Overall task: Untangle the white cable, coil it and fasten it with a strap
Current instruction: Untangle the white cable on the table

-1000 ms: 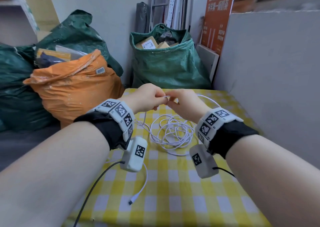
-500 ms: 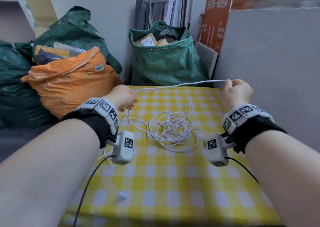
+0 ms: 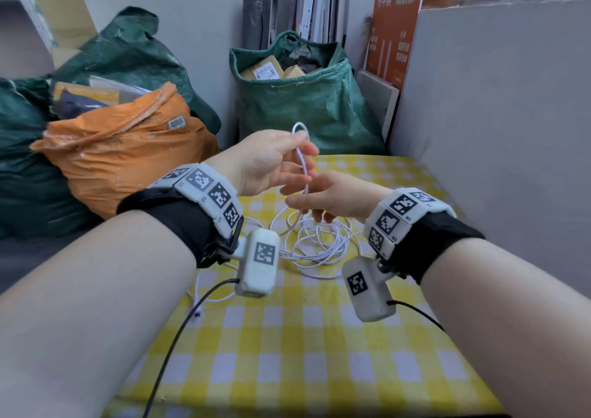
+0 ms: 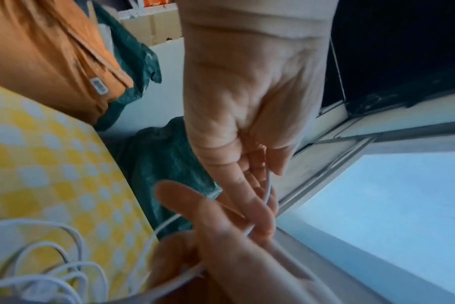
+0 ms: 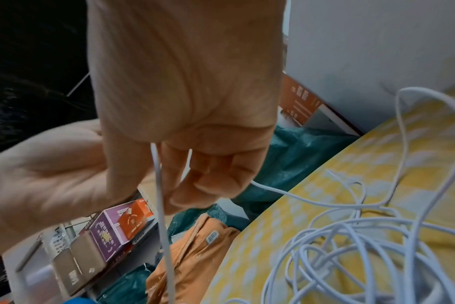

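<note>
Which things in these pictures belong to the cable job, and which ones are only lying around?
Belong to the job:
- white cable, mostly a tangled pile on the checked tablecloth
- left hand, pinching a raised loop of it
- right hand, fingers at the strand below
No strap is visible.

Just lying about:
- orange bag
- green sack with parcels
- orange sign

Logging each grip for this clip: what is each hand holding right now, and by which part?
The left hand pinches a raised loop of the white cable. The right hand holds the strand just below.
</note>
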`<state>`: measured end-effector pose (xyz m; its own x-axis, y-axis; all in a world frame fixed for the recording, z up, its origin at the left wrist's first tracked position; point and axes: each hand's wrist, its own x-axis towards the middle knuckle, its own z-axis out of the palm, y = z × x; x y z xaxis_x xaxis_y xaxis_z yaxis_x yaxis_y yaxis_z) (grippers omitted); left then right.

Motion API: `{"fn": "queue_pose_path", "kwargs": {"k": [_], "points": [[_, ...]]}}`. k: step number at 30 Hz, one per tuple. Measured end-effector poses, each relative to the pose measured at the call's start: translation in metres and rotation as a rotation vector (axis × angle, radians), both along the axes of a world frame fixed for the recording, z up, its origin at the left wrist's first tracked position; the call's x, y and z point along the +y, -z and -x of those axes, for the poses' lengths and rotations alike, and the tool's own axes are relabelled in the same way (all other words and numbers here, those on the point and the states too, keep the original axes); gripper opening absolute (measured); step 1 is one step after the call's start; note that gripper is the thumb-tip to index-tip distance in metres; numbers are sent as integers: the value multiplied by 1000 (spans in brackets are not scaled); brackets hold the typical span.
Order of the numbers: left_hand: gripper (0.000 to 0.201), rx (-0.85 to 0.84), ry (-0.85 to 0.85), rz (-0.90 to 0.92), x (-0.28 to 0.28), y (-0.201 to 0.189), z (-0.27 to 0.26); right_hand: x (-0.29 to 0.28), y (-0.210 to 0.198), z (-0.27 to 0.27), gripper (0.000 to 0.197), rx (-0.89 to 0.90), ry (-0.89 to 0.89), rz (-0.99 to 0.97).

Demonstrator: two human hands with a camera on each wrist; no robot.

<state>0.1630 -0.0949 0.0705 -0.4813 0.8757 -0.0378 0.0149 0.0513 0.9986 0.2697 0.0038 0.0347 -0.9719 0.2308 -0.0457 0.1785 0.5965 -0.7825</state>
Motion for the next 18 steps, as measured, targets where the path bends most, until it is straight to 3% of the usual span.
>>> {"fn": "queue_pose_path", "kwargs": {"k": [2, 4, 7, 10, 15, 18], "points": [[27, -65, 33, -84, 4, -3, -3, -1, 2, 1, 17, 15, 3, 101], [20, -34, -9, -73, 7, -1, -2, 5, 1, 0, 32, 111, 133, 262], [20, 132, -12, 189, 8, 12, 2, 24, -6, -6, 36, 363, 376, 585], [24, 273, 174, 439, 9, 28, -2, 49, -10, -14, 35, 577, 536, 768], [23, 437, 248, 535, 24, 40, -9, 86, -6, -27, 35, 738, 754, 658], [22, 518, 240, 574, 32, 45, -9, 107, 3, -34, 27, 683, 764, 543]]}}
